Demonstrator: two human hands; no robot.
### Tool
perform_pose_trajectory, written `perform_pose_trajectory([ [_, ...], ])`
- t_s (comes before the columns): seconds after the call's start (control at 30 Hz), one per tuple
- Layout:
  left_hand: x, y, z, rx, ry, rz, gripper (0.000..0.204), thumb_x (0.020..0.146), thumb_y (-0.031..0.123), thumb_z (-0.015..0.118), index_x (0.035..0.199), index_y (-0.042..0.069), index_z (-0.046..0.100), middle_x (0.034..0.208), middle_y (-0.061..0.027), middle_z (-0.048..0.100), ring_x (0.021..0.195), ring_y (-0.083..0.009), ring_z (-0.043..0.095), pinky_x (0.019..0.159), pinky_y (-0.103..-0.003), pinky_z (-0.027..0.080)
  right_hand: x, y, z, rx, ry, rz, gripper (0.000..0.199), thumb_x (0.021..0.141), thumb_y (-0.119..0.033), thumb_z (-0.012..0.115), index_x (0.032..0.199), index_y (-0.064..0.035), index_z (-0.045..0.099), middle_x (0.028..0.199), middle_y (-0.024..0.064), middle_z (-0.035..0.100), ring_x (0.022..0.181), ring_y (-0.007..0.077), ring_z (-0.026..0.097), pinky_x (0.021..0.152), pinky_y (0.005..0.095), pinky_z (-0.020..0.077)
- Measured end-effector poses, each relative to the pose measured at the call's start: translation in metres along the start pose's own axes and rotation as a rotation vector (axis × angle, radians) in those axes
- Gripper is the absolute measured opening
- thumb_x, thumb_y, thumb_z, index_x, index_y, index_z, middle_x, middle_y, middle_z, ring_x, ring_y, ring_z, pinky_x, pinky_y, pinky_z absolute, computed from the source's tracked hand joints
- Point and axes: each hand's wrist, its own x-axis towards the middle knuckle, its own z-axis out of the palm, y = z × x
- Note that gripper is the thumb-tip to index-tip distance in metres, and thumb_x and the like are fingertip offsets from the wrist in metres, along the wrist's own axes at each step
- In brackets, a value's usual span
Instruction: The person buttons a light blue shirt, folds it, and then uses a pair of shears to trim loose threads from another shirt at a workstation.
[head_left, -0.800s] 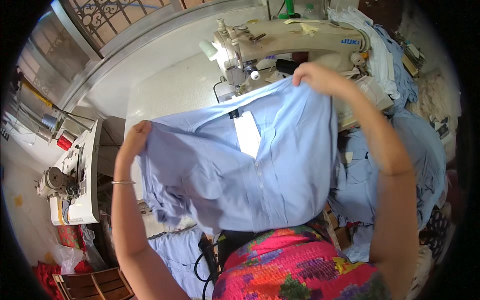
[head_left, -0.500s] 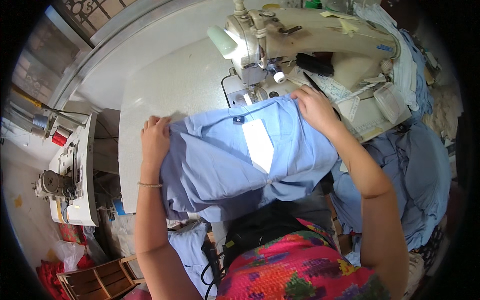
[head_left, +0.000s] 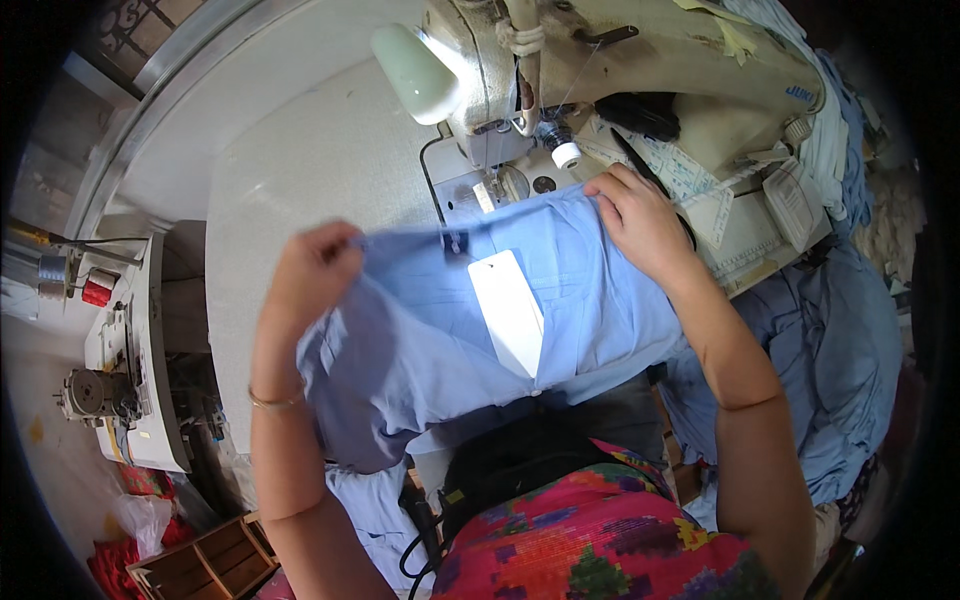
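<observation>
A light blue shirt [head_left: 430, 370] is spread between my hands, partly over the table's near edge. My left hand [head_left: 312, 268], somewhat blurred, pinches it near the left end of its upper edge. At the upper right corner my right hand [head_left: 640, 222] has its fingers closed on the cloth. A white card tag [head_left: 508, 312] lies on the shirt front, and a small dark label [head_left: 455, 245] shows at the neckline. Just beyond the upper edge stands the sewing machine's needle area [head_left: 490, 185], its lamp [head_left: 415, 75] lit.
The sewing machine [head_left: 650, 50] spans the far right of the pale table [head_left: 300, 170]. Black scissors [head_left: 640, 160] and a paper measuring strip lie beside my right hand. Blue garments [head_left: 790, 370] are heaped at the right. Another machine [head_left: 100, 393] stands at the left; a wooden crate [head_left: 205, 570] sits below.
My left hand has lifted and turned inward, pulling up the shirt's left edge. The white tag has swung slightly lower. My right hand stays on its corner; the view has shifted closer to the machine.
</observation>
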Motion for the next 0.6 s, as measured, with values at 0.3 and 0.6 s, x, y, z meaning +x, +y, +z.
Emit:
perform_pose_trajectory([
  [0.3,0.041,-0.040,0.046,0.290,0.346,0.275,0.017,0.086,0.008,0.052,0.099,0.003,0.062,0.076,-0.0101,0.059,0.067,-0.0225,0.059,0.060,-0.032,0.047,0.001,-0.004,-0.006,-0.078,0.135,-0.219,0.015,0.081,-0.009,0.055,0.094,-0.0049,0.061,0.099,0.0090,0.059,0.093,0.0305,0.056,0.080,0.0400,0.0452],
  [0.6,0.027,-0.033,0.057,0.473,0.326,0.392,0.018,0.087,0.006,0.052,0.102,0.004,0.061,0.089,-0.0130,0.057,0.079,-0.0317,0.058,0.069,-0.037,0.047,0.005,-0.066,0.008,0.370,-0.446,-0.393,0.052,0.073,0.006,0.054,0.122,-0.0113,0.053,0.125,0.0092,0.051,0.108,0.0274,0.050,0.094,0.0372,0.0417],
])
